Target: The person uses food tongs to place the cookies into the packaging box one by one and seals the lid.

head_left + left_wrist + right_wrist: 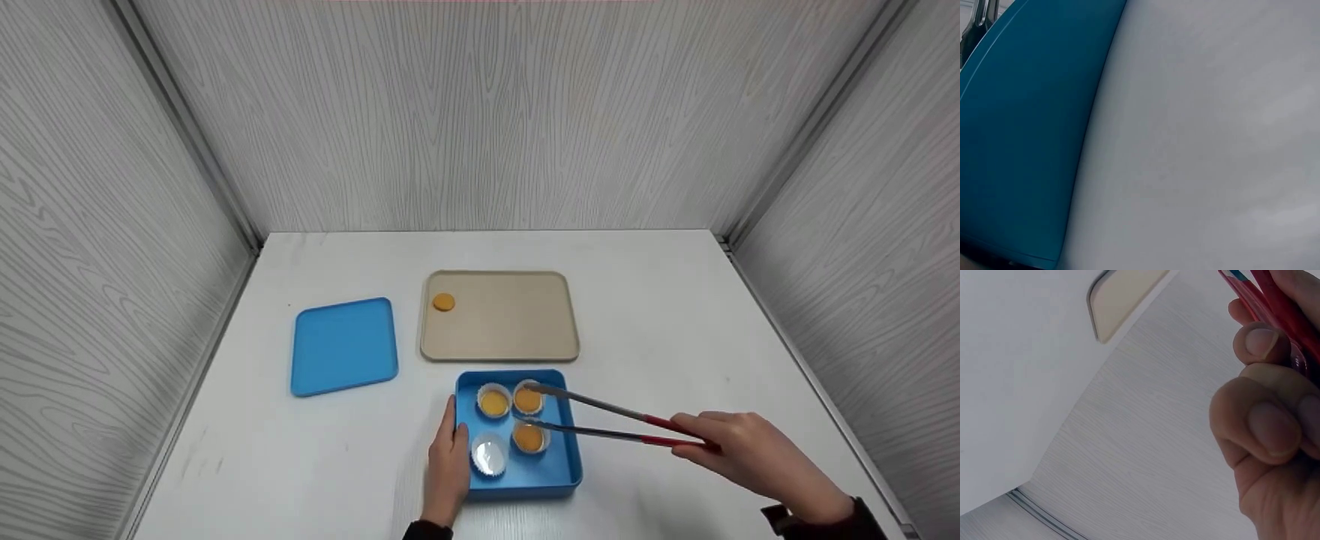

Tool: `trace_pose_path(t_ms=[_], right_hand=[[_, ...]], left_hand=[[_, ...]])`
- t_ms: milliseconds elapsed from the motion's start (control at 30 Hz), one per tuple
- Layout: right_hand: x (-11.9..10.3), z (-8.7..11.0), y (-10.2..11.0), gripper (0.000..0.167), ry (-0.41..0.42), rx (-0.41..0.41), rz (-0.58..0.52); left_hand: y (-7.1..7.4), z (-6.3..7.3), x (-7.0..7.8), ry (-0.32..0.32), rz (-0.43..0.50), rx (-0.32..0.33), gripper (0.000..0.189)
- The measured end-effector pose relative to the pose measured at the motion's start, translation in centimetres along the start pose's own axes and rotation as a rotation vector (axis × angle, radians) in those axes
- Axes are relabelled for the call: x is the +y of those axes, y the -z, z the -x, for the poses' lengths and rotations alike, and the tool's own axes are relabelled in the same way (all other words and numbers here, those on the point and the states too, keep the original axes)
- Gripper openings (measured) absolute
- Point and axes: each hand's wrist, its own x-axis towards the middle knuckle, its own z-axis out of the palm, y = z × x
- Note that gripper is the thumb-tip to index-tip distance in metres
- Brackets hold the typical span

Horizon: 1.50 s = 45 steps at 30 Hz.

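Note:
A blue square box stands at the front of the table. My left hand lies along its left side, fingers fairly straight, thumb at the rim. In my right hand I grip metal tongs with red handles, which reach over the box from the right. Their arms are spread, with the tips around the back right cup and its round orange piece; contact is unclear. The back left cup and front right cup hold similar pieces. At front left, a shiny pale cup shows none.
Behind the box lies a beige tray with one round orange piece near its left end. A flat blue lid or tray lies to the left. Grey wood-grain panels enclose the table's back and sides.

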Motion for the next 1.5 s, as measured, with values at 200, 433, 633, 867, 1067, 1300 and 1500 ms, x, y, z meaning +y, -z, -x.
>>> trace_pose_path(t_ms=[200, 433, 633, 867, 1067, 1300, 1500], right_hand=[[0.5, -0.3, -0.1, 0.038, -0.007, 0.018, -0.006], [0.9, -1.2, -0.4, 0.036, -0.048, 0.044, -0.021], [1.2, -2.2, -0.7, 0.034, -0.076, 0.074, 0.009], [1.8, -3.4, -1.2, 0.031, -0.092, 0.091, 0.022], [2.2, -4.6, -1.9, 0.028, -0.106, 0.1, 0.02], [2.8, -6.2, -2.9, 0.019, -0.149, 0.075, 0.0], [3.3, -7.8, -4.1, 0.014, -0.215, 0.016, -0.023]], left_hand=[[0.0, 0.0, 0.1, 0.016, -0.004, -0.004, 0.055], [0.0, 0.1, 0.1, 0.011, 0.0, -0.006, 0.054], [0.2, 0.2, 0.0, -0.02, 0.002, -0.007, 0.054], [0.1, 0.2, 0.0, -0.025, 0.003, 0.002, 0.054], [0.2, 0.3, 0.1, -0.02, -0.012, -0.001, 0.054], [0.2, 0.3, 0.1, -0.022, -0.02, -0.003, 0.054], [0.2, 0.3, 0.0, -0.022, -0.022, 0.001, 0.054]])
